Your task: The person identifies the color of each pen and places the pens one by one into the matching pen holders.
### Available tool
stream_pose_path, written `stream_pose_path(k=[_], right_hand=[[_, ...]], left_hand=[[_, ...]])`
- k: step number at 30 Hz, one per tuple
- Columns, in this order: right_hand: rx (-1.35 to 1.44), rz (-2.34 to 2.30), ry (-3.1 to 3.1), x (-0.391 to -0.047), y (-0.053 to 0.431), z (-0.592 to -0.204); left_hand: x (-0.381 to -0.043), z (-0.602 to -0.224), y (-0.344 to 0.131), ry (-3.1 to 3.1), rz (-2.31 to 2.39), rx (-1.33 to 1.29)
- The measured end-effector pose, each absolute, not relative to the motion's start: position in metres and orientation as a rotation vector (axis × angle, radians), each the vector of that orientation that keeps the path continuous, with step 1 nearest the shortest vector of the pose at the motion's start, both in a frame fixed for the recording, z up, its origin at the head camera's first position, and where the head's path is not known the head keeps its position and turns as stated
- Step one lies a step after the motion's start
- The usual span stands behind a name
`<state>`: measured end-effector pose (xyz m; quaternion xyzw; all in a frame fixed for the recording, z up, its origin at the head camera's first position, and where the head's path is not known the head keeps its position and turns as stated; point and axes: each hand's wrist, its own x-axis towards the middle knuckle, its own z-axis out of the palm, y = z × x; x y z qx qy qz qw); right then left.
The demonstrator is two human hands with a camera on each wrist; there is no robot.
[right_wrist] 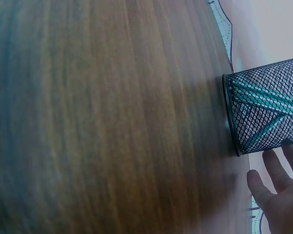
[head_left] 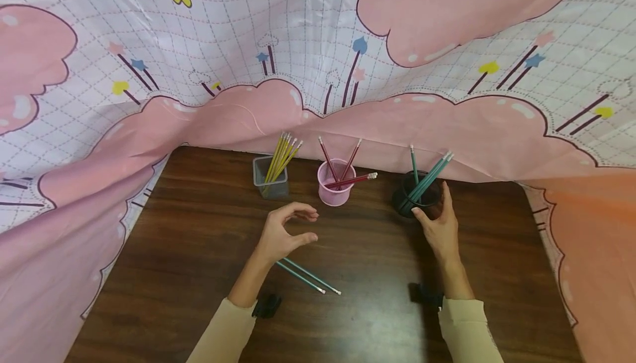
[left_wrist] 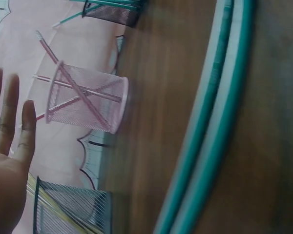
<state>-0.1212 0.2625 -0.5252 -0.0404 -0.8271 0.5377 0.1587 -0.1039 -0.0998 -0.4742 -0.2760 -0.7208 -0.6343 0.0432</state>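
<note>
My left hand [head_left: 283, 233] hovers over the table left of centre, thumb and fingers apart, with nothing between them. Below it lie two teal pencils [head_left: 312, 277] side by side, their far ends hidden by the hand. My right hand [head_left: 442, 225] is at the near right side of a black mesh cup [right_wrist: 266, 109] of teal pencils [head_left: 428, 179]. Its thumb overlaps the cup's near side and its fingers reach along the right side. In the right wrist view, those fingers look fairly straight, with tips at the mesh; firm contact cannot be told.
A pink mesh cup [head_left: 334, 197] with several dark red pencils [head_left: 348, 182] stands at the back middle. Left of it is a grey square mesh holder [head_left: 275, 189] with several yellow pencils [head_left: 284, 156]. A patterned cloth [head_left: 318, 125] hangs behind the brown table [head_left: 199, 230].
</note>
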Motion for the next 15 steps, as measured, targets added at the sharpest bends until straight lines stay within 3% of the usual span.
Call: stream_pose_path(k=[7, 15], right_hand=[[-0.129, 1.534, -2.345, -0.119, 0.264, -0.527], [-0.134, 1.513, -2.354, -0.120, 0.265, -0.525]], left_hand=[[-0.083, -0.487, -0.109, -2.511, -1.729, -0.957], [-0.081, -0.528, -0.114, -2.550, -1.647, -1.017]])
